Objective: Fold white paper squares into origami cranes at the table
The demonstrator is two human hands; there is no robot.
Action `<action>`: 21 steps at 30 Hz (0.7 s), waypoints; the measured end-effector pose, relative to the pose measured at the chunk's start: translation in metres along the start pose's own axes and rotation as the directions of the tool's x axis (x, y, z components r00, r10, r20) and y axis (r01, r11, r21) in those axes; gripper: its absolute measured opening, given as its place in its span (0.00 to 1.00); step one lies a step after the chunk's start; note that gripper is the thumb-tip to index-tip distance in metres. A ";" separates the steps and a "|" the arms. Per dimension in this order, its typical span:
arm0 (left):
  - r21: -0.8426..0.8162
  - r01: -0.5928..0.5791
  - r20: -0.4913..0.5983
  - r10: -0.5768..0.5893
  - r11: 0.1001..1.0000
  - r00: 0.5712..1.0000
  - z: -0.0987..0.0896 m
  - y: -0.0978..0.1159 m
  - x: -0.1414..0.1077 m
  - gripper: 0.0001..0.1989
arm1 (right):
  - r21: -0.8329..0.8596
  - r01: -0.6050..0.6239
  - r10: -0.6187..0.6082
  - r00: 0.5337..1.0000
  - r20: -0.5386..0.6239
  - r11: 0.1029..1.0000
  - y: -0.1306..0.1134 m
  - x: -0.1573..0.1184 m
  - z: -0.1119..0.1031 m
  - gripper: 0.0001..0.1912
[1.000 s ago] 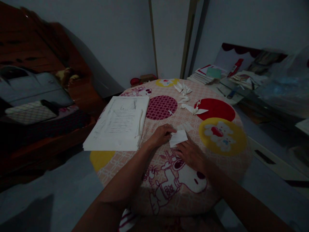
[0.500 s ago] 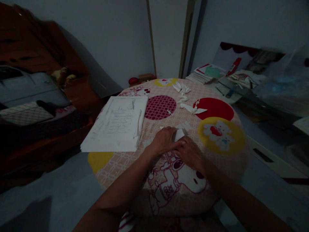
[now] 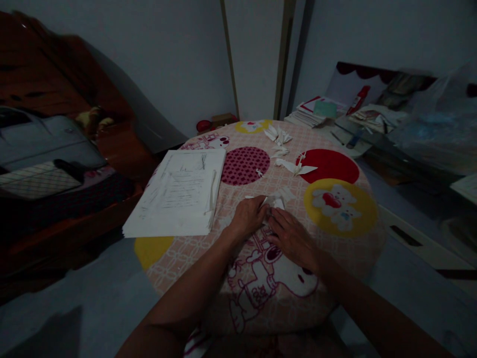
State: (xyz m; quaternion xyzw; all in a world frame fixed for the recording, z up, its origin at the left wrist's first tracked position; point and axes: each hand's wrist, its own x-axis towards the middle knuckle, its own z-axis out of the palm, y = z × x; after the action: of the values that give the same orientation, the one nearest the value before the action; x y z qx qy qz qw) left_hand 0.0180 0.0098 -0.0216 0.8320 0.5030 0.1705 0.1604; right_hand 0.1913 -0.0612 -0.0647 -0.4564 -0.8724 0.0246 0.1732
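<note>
A small folded piece of white paper (image 3: pixel 276 202) lies on the round cloth-covered table (image 3: pixel 208 278), partly under my fingers. My left hand (image 3: pixel 249 216) is closed, its fingertips gripping the paper's left side. From the right, my right hand (image 3: pixel 292 236) reaches in with bent fingers against the near edge of the paper; what its fingertips hold is too dark to make out. Beyond my hands lie several folded white paper birds, the closest one (image 3: pixel 296 168) beside a red circle on the cloth.
Left on the table is a stack of printed sheets (image 3: pixel 179 194) with a thin paper strip on it. Farther left stands a wooden bench (image 3: pixel 119 144) with bags. At right, a glass-topped surface (image 3: pixel 368 149) carries papers, a red tube (image 3: pixel 358 99) and a plastic bag (image 3: pixel 439 124).
My right hand has drawn slightly apart from my left, which it overlapped before. The paper between them shows flatter. The view has shifted slightly.
</note>
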 end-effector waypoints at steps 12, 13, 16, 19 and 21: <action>-0.175 0.059 -0.036 -0.066 0.983 0.997 0.012 0.005 -0.003 0.19 | 0.338 -0.085 0.130 0.985 -0.110 0.937 0.014 0.015 -0.019 0.15; -0.198 0.066 -0.031 -0.074 0.978 0.997 0.013 0.006 -0.006 0.20 | 0.398 -0.109 0.169 0.979 -0.118 0.911 0.019 0.018 -0.020 0.14; -0.228 0.061 -0.030 -0.069 0.972 0.997 0.016 0.006 -0.014 0.26 | 0.548 -0.279 0.384 0.919 -0.085 0.788 0.034 0.031 -0.022 0.18; -0.205 0.063 -0.063 -0.078 0.977 0.995 0.020 0.005 -0.021 0.28 | 0.590 -0.326 0.426 0.904 -0.033 0.739 0.044 0.044 -0.025 0.26; -0.183 0.085 -0.096 -0.104 0.979 0.990 0.022 0.004 -0.025 0.27 | 0.534 -0.250 0.314 0.949 -0.031 0.808 0.049 0.052 -0.027 0.22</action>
State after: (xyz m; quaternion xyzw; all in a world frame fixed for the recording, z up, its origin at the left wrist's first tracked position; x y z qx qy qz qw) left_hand 0.0201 -0.0159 -0.0427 0.7791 0.5325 0.2508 0.2156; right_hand 0.2113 0.0061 -0.0343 -0.5169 -0.7433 0.2597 0.3361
